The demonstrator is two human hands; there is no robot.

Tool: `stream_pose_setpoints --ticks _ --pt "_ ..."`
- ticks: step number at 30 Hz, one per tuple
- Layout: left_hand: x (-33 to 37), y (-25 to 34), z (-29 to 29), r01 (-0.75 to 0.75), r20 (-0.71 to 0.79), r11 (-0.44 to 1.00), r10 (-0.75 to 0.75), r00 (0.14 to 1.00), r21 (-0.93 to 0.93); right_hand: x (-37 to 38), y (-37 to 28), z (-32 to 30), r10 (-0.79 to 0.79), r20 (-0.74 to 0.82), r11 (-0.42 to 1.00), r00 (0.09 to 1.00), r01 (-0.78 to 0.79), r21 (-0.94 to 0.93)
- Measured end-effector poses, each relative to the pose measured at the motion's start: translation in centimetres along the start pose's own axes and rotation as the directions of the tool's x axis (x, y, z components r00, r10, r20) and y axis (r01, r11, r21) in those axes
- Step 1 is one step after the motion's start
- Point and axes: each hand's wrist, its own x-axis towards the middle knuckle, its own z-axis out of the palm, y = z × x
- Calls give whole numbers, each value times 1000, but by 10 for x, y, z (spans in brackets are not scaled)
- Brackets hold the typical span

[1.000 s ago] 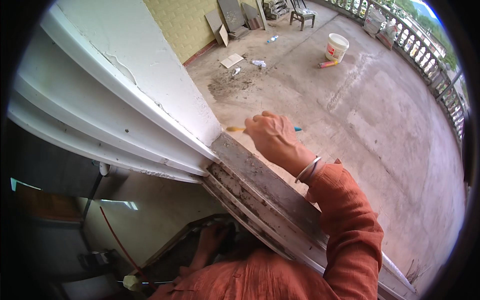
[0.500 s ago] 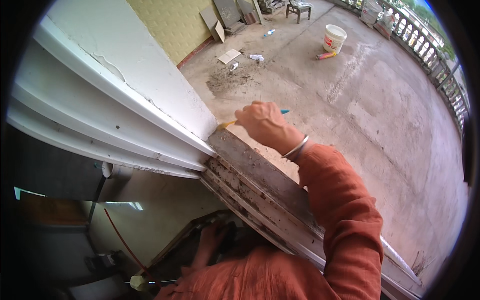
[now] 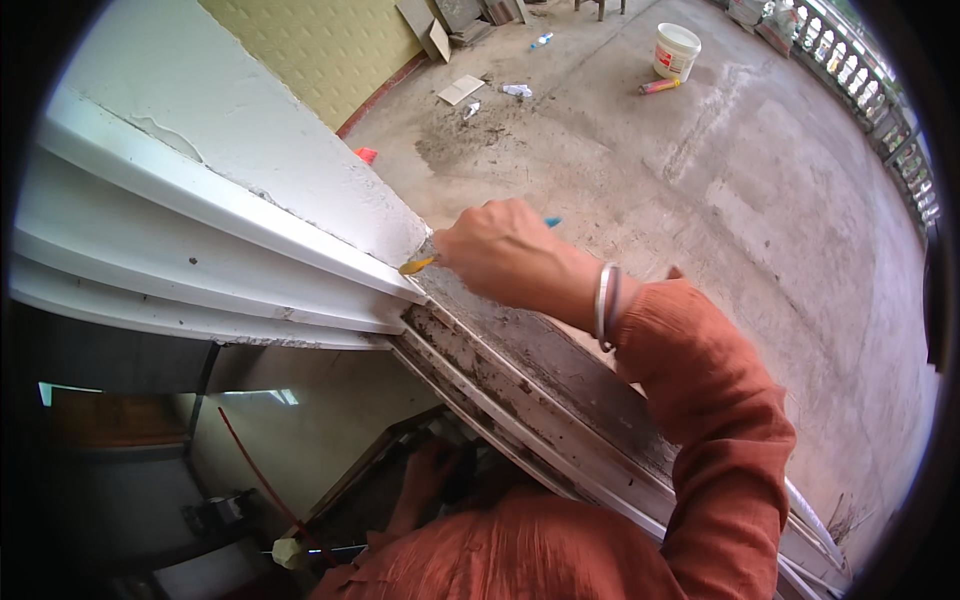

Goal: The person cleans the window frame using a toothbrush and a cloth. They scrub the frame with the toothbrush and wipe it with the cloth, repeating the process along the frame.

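My right hand (image 3: 500, 245) is closed around a thin brush-like tool (image 3: 418, 266). Its yellow end points left toward the white window frame (image 3: 240, 220), and a blue tip sticks out beyond the hand. Both are above the corner where the dirty sill (image 3: 580, 365) meets the wall. Beside the sill run the frame's lower tracks (image 3: 480, 375), with brown grime and crumbs in them. Down in the shadow, my left hand (image 3: 428, 468) is near a dark edge. Its fingers are too dim to read.
Outside lies a concrete floor (image 3: 770, 240) with a white bucket (image 3: 677, 52), a red-and-yellow tube (image 3: 660, 87), a tile (image 3: 460, 90) and scraps. A balustrade (image 3: 870, 85) lines the far right. Indoors, a thin red rod (image 3: 258, 470) slants at lower left.
My right hand and the tool have moved left and a little nearer, along the frame corner. The view has shifted slightly, and a red object now shows by the wall. The left hand looks unmoved.
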Motion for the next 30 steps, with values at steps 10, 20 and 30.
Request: stream_pose_setpoints --ticks 10,20,30 --pt "14 30 3 4 47 1000 -4 999 3 5 9 0 33 84 992 996 -43 120" --pt "16 12 10 -28 8 999 28 1000 36 -34 21 -10 -17 72 996 997 10 90" --pt "22 18 6 -21 25 1000 21 999 5 -30 27 6 169 -127 906 977 -205 -370"
